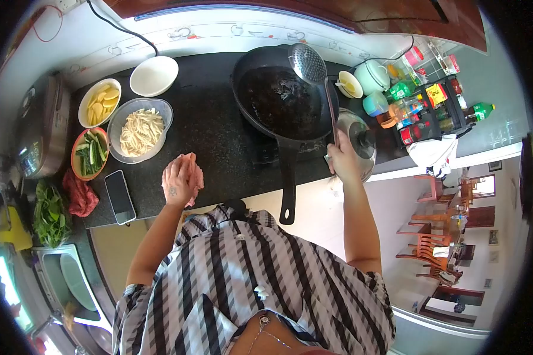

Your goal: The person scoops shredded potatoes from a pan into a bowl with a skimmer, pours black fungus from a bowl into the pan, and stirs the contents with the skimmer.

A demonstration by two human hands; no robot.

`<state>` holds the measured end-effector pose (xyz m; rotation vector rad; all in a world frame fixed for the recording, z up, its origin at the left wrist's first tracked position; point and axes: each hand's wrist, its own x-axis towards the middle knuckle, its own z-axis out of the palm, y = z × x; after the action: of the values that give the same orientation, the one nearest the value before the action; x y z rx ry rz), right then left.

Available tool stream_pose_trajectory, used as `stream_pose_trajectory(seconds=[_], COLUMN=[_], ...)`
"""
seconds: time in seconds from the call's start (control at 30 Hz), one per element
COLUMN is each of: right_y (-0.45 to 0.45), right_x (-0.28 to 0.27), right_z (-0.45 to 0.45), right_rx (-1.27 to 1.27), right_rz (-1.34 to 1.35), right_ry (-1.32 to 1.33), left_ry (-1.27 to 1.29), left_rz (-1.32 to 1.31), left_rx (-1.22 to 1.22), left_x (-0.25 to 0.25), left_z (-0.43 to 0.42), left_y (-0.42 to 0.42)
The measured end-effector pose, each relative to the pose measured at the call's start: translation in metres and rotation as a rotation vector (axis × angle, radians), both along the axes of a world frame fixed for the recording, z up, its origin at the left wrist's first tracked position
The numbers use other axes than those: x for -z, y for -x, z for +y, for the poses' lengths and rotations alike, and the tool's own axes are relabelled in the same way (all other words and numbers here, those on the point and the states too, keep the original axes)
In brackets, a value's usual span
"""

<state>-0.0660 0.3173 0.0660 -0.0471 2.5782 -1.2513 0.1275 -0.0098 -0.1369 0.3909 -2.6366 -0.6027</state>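
Observation:
My right hand (344, 156) is closed round the handle of a perforated metal skimmer (308, 63), whose round head is over the right rim of a black wok (287, 103). The wok's long handle points toward me, and its dark inside looks wet or oily. A glass lid (361, 142) lies behind my right hand, partly hidden by it. My left hand (176, 182) presses on a pink cloth (195, 174) at the counter's front edge, fingers over it. To its left lies a phone (120, 197).
At left on the black counter (210, 127) are bowls of pale shredded strips (141, 131), yellow slices (103, 105) and cut green vegetables (90, 154), plus a white bowl (154, 77). A red cloth (80, 194) and leafy greens (51, 214) lie nearer the sink (71, 284). Bottles (403, 109) crowd the right.

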Motion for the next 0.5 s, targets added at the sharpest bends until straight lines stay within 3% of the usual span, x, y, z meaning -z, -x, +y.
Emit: stream_pose_trajectory(seconds=[0.03,0.13,0.27,0.5], right_y=[0.004,0.028,-0.009,-0.053], right_x=[0.005,0.066,0.019,-0.014], right_z=[-0.001,0.018,-0.015,-0.006], right_rx=[-0.011,-0.221,-0.177,-0.276], right_rz=[0.052,0.599,0.292,0.308], right_ry=[-0.101,-0.449,-0.662,-0.56], left_ry=[-0.01,-0.023,-0.016,-0.036], left_rz=[0.0,0.006,0.015,0.02], left_rx=[0.001,0.002,0.004,0.009], left_x=[0.0,-0.001,-0.002,0.001], left_z=[-0.001,-0.001,-0.002,-0.003], left_y=[0.0,0.0,-0.001,-0.001])
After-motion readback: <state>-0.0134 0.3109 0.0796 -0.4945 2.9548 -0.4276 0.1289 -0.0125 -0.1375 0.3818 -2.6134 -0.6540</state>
